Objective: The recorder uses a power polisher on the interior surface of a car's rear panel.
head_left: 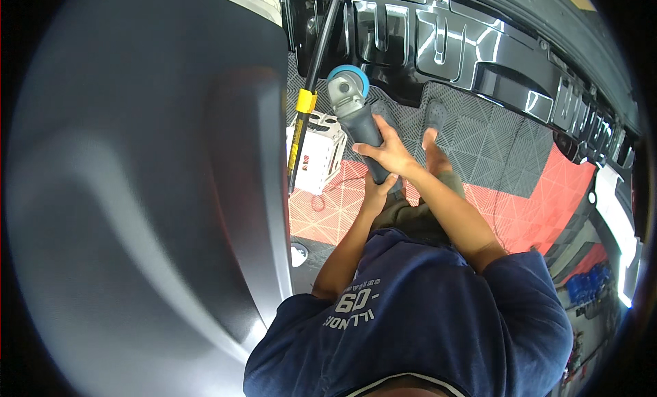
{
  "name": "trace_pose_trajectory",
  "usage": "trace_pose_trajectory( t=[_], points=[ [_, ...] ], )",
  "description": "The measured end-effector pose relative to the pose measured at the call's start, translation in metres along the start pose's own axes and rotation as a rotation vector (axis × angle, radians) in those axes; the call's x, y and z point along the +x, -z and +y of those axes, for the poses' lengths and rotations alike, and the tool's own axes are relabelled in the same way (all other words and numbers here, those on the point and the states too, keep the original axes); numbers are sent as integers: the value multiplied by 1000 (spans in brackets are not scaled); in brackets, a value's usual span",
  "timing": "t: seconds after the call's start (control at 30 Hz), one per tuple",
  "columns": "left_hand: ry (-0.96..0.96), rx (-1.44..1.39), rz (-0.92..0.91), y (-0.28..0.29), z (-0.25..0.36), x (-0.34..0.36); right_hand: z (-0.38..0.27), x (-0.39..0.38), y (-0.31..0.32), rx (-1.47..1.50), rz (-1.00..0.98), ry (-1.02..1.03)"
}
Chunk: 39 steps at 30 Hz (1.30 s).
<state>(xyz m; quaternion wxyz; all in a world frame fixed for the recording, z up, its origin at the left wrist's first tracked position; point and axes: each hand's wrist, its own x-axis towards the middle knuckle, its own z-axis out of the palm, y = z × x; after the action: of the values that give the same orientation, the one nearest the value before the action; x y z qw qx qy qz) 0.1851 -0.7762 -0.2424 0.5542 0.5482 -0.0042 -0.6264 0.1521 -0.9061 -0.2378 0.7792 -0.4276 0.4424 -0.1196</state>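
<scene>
Fingers of the right hand [393, 152] curl closed around the dark body of a polisher [363, 128], and those of the left hand [378, 194], partly hidden, grip its rear end just below. Ahead of the right fingers are its metal gear head [344, 96] and round blue pad [361, 75]. Left of the fingers are a black strut [321, 51], a white slotted box [317, 171] and, farther out, a large dark car body panel [137, 157]. Grey floor tiles [493, 144] spread to their right, under glossy black panelling [383, 49].

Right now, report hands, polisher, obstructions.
Right hand gripping polisher body, left hand at its rear. Blue pad at far end. Strut close on the left; contact not evident.
</scene>
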Motion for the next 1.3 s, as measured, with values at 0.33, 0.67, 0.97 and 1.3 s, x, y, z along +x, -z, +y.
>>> trace_pose_trajectory(
  t=[0.33,0.67,0.97,1.3],
  points=[
    [104,158,-226,-35,-22,-8,13,-55,55,235,126,25],
    [130,287,-234,-93,19,27,-25,-39,101,471,194,6],
    [257,301,-57,-77,23,-22,2,-51,64,342,166,-14],
    [114,342,-94,-107,69,52,-95,8,93,415,216,-92]
  ],
)
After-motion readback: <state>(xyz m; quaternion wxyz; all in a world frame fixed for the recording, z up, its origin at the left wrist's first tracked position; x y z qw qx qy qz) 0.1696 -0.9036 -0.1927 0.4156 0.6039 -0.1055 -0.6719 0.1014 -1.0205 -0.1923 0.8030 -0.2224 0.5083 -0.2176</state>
